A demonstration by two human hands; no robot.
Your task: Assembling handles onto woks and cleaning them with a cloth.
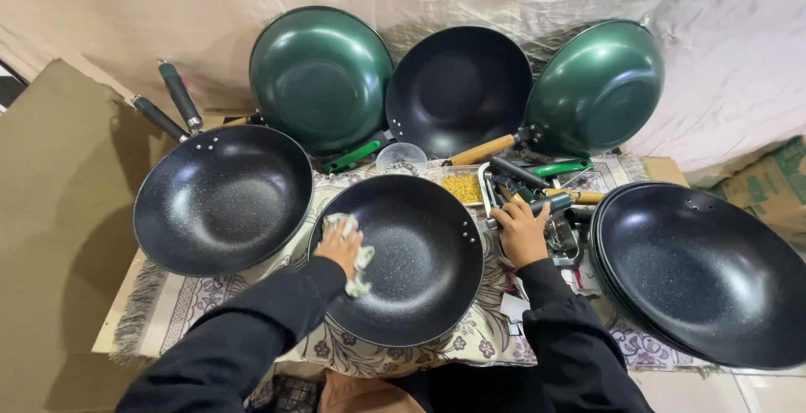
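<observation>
Black speckled wok (411, 270) sits at the near edge of the patterned cloth (470, 342), centred between the two arms. Left hand (340, 245) lies flat, fingers together, pressing a pale rag (361, 260) against the wok's inner left wall. Right hand (519, 232) is closed around the wok's handle (546, 205) at the right rim. Second black wok (222, 199) lies at the cloth's left edge; stacked black woks (705, 270) at the right edge. Two green woks (323, 73) and another black one lean along the far edge. Small tray of yellow pieces (461, 186) just beyond the wok.
</observation>
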